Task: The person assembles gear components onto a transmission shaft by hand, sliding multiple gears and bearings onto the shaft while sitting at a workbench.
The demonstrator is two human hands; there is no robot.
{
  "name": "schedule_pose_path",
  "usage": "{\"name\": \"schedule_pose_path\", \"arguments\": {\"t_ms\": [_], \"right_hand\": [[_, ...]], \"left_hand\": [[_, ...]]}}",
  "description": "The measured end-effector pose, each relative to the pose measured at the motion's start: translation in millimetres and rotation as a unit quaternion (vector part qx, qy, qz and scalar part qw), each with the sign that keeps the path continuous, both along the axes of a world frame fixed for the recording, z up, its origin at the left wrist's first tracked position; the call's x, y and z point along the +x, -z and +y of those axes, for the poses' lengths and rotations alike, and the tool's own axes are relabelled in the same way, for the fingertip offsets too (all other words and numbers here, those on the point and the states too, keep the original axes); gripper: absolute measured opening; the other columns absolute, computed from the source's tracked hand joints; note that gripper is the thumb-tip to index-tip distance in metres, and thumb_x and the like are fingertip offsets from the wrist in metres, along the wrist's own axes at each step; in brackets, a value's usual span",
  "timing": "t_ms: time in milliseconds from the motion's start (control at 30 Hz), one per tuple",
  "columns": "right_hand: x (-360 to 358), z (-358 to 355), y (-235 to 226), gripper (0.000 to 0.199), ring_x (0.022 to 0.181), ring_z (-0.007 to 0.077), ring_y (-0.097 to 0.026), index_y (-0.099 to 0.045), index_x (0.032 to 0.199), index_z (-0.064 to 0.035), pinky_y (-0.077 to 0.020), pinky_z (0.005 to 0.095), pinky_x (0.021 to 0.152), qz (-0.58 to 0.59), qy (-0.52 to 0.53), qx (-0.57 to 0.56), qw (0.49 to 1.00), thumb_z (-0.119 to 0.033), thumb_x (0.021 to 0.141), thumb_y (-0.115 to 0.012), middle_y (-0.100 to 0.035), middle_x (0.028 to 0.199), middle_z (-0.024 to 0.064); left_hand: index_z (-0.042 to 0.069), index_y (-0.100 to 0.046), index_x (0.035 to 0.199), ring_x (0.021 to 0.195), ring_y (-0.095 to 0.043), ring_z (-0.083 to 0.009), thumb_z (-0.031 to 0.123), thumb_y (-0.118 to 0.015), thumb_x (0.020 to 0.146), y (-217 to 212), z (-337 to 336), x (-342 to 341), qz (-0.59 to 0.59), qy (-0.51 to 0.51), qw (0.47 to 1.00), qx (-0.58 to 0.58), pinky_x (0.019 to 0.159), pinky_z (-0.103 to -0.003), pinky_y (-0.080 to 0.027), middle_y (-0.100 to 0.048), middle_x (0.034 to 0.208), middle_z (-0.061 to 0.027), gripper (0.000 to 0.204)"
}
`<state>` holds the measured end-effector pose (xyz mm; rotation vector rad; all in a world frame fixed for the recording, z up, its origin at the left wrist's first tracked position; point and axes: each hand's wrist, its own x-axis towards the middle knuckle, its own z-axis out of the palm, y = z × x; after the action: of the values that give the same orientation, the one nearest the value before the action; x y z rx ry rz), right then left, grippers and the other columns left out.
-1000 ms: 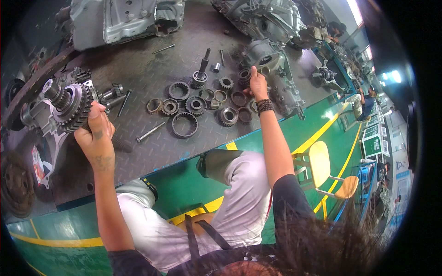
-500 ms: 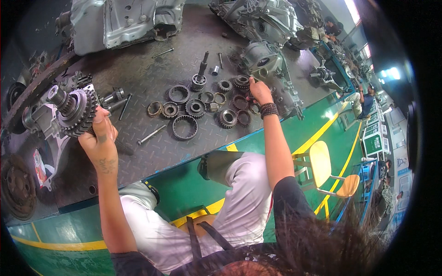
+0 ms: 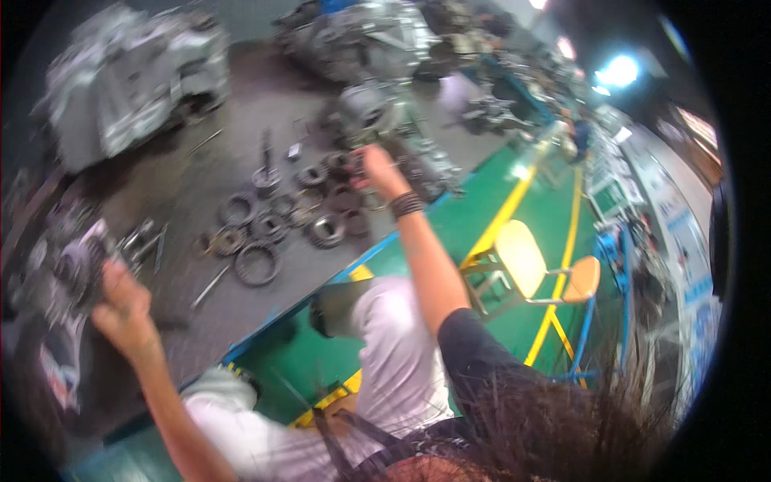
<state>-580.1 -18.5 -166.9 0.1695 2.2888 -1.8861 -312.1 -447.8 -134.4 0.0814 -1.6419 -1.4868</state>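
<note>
Kneeling at a dark metal worktop (image 3: 201, 337), both arms reaching forward. Left hand (image 3: 120, 309) gripping the rim of a geared assembly (image 3: 68, 265) sitting at the worktop's left edge, grip curled onto the part, though blur hiding exactly how the fingers are closing. Right hand (image 3: 377, 169) stretching far out over a cluster of rings and gears (image 3: 309, 209) in the middle of the worktop, wearing a dark wristband (image 3: 407, 205); grip looking bunched over something small, but too blurred to tell whether pinching a part or only touching the pile.

Lying just left of the cluster, a large open ring (image 3: 257, 263), near a thin rod (image 3: 210, 285). Standing upright behind the rings, a short splined shaft (image 3: 265, 165). Resting at the far left of the worktop, a large grey gearbox casing (image 3: 132, 76); another casing (image 3: 365, 36) sitting behind the right hand, with a smaller housing (image 3: 365, 108) just beyond the fingertips.

Showing below the worktop edge, bent knees in light trousers (image 3: 401, 361) over a green floor (image 3: 498, 209) with yellow lines. Standing well apart to the right, a yellow chair (image 3: 526, 261) on a blue frame. Hanging into the lower edge, dark hair (image 3: 546, 434).
</note>
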Motion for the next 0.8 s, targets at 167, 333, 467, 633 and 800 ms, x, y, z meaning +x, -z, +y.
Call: {"name": "schedule_pose_path", "arguments": {"t_ms": [167, 333, 467, 633, 800], "right_hand": [[-0.7, 10.5, 10.8, 0.043, 0.062, 0.0179, -0.065, -0.046, 0.138, -0.0011, -0.0547, 0.0309, 0.057, 0.107, 0.066, 0.005, 0.992, -0.023, 0.101, -0.042, -0.066, 0.106, 0.0143], [7.0, 24.1, 18.1, 0.046, 0.098, 0.0153, -0.062, -0.052, 0.138, -0.0014, -0.0601, 0.0307, 0.069, 0.211, 0.007, -0.034, 0.977, 0.003, 0.092, -0.055, -0.061, 0.127, 0.0132], [13.0, 5.4, 13.0, 0.036, 0.095, 0.0154, -0.065, -0.057, 0.131, 0.0014, -0.0632, 0.029, 0.072, 0.263, 0.106, -0.079, 0.956, -0.001, 0.096, -0.059, -0.065, 0.119, 0.0124], [28.4, 10.0, -2.7, 0.027, 0.085, 0.0127, -0.067, -0.065, 0.119, 0.0035, -0.0631, 0.0296, 0.065, 0.281, 0.121, -0.063, 0.95, -0.008, 0.094, -0.065, -0.071, 0.103, 0.0104], [49.9, 6.3, -13.3, 0.024, 0.077, 0.0112, -0.067, -0.07, 0.112, 0.0, -0.0603, 0.0288, 0.061, 0.301, 0.124, 0.073, 0.943, -0.01, 0.09, -0.071, -0.072, 0.091, 0.0093]], "left_hand": [[0.002, -0.062, 0.097, 0.048, -0.032, -0.0014, 0.028, -0.057, 0.103, -7.7, 8.8, -9.1, -0.054, -0.023, 0.997, 0.043, 0.045, -0.019, -0.025, -0.041, 0.062, 0.0056, 0.028], [0.002, -0.062, 0.098, 0.049, -0.032, -0.0012, 0.029, -0.056, 0.103, -18.8, 26.4, -10.9, -0.022, 0.086, 0.991, 0.102, 0.045, -0.019, -0.024, -0.042, 0.064, 0.0056, 0.028], [0.002, -0.062, 0.098, 0.049, -0.034, -0.002, 0.03, -0.056, 0.103, -20.4, 20.4, -12.4, -0.031, 0.078, 0.988, 0.131, 0.045, -0.021, -0.025, -0.044, 0.064, 0.0047, 0.029], [0.002, -0.062, 0.096, 0.048, -0.035, -0.0025, 0.029, -0.057, 0.102, -21.5, 24.2, -12.2, -0.054, 0.006, 0.995, 0.088, 0.045, -0.021, -0.026, -0.043, 0.064, 0.0047, 0.028], [0.002, -0.059, 0.093, 0.047, -0.032, -0.003, 0.026, -0.058, 0.102, -23.0, 28.1, -8.8, -0.036, 0.052, 0.993, 0.097, 0.043, -0.021, -0.025, -0.037, 0.06, 0.0052, 0.025]]}}
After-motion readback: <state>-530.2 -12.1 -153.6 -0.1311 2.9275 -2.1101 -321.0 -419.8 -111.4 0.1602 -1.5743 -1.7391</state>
